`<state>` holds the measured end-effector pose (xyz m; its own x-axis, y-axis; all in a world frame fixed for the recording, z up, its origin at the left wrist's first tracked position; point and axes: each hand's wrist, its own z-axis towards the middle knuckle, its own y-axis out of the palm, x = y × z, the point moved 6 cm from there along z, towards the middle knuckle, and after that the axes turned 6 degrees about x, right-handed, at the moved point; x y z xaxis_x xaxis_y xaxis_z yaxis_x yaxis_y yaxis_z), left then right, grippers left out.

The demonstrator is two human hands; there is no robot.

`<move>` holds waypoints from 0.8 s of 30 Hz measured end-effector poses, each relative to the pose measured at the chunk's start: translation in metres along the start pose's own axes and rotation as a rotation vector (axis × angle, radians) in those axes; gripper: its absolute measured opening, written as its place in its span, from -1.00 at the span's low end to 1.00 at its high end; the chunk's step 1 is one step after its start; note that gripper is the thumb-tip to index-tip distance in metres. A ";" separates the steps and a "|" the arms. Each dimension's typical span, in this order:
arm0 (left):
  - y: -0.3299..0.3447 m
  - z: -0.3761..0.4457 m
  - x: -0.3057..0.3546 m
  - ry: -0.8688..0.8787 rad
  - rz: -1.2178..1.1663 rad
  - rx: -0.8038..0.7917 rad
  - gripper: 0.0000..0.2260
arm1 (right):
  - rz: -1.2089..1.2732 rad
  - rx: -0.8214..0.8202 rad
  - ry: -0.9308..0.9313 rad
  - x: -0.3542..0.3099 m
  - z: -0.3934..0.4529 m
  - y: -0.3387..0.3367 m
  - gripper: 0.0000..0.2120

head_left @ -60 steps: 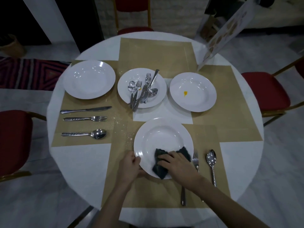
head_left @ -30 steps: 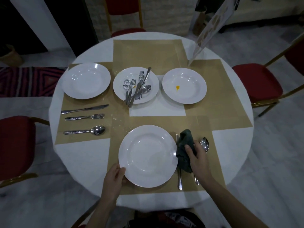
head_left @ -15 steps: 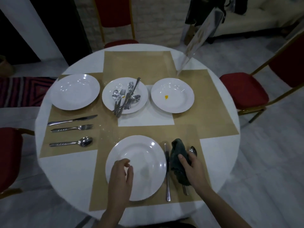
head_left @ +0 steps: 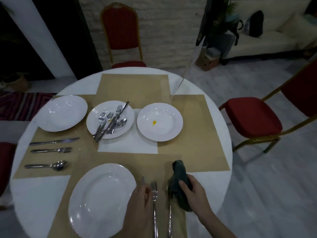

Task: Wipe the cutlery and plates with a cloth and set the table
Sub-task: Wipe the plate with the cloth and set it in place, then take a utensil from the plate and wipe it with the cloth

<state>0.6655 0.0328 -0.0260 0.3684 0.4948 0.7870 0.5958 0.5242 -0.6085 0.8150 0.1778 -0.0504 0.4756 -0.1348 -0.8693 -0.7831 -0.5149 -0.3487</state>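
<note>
A clean white plate (head_left: 101,201) sits on the near tan placemat (head_left: 154,162). To its right lie a knife (head_left: 142,179), a fork (head_left: 154,196) and a spoon (head_left: 169,219), the spoon's bowl hidden under a dark cloth (head_left: 179,174). My left hand (head_left: 137,205) lies over the knife with fingers curled down on it, beside the fork. My right hand (head_left: 193,194) grips the cloth. Further back, a centre plate (head_left: 127,124) holds several pieces of cutlery (head_left: 109,122), and a plate with a yellow stain (head_left: 164,131) stands to its right.
A third white plate (head_left: 63,113) stands at the left, with a knife (head_left: 53,142), fork (head_left: 51,150) and spoon (head_left: 46,166) laid out below it. Red chairs stand at the far side (head_left: 121,30), the right (head_left: 252,115) and the left edge (head_left: 5,162). A slanted card stand (head_left: 187,71) rises at the table's far right.
My right hand lifted the cloth off the near plate and moved it right onto the cutlery. My left hand left the plate's rim and came to the knife. The fork now lies uncovered.
</note>
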 end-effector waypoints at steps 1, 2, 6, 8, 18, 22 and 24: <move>0.011 0.001 0.006 -0.029 -0.010 0.014 -0.84 | -0.015 -0.032 -0.004 0.002 0.008 -0.009 -0.80; 0.021 0.002 0.014 -0.054 -0.034 0.028 -0.86 | -0.030 -0.059 -0.015 0.003 0.015 -0.019 -0.79; 0.051 0.004 0.043 -0.198 -0.070 0.079 -0.93 | -0.072 -0.154 -0.069 -0.007 0.039 -0.049 -0.85; 0.058 0.004 0.051 -0.227 -0.069 0.129 -0.94 | -0.074 -0.204 -0.093 -0.016 0.048 -0.057 -0.88; 0.054 0.031 0.068 -0.224 -0.055 0.332 -0.97 | 0.053 -0.391 -0.084 -0.052 0.079 -0.047 -0.87; 0.070 0.044 0.061 -0.279 -0.057 0.300 -0.95 | 0.067 -0.427 -0.048 -0.059 0.094 -0.045 -0.86; 0.074 0.052 0.063 -0.314 -0.076 0.301 -0.95 | 0.053 -0.444 -0.034 -0.062 0.109 -0.045 -0.86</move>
<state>0.6957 0.1388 -0.0265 0.0692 0.6091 0.7901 0.3616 0.7228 -0.5889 0.7768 0.3015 -0.0190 0.4208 -0.1467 -0.8952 -0.5544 -0.8227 -0.1258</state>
